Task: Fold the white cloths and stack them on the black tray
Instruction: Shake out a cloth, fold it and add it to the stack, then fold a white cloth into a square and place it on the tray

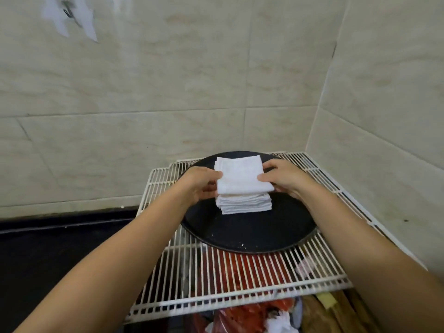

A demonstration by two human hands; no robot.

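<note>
White folded cloth (pixel 242 175), square and of soft woven fabric, is held level directly above a stack of folded white cloths (pixel 243 205); whether its underside touches the top of that stack cannot be told. The left hand (pixel 203 185) grips the cloth's left edge, thumb on the upper face and fingers curled beneath. The right hand (pixel 284 177) grips the right edge in the same way, thumb on top near the front corner and fingers folded under the cloth. Both forearms reach in from the lower corners of the view.

The stack of folded white cloths sits on the round black tray (pixel 249 233), in its far central part, with layered edges visible at the front. A few pale specks lie on the bare near portion of the tray.

The round black tray rests on a white wire rack (pixel 230 280) set in the corner of two walls clad in pale beige marbled tiles (pixel 168 92). Red items and crumpled white material (pixel 281 324), blurred and unidentifiable, show through and below the rack bars. To the left lies a dark countertop (pixel 48 248). Pale torn paper scraps (pixel 72 18) cling to the upper left of the wall.
</note>
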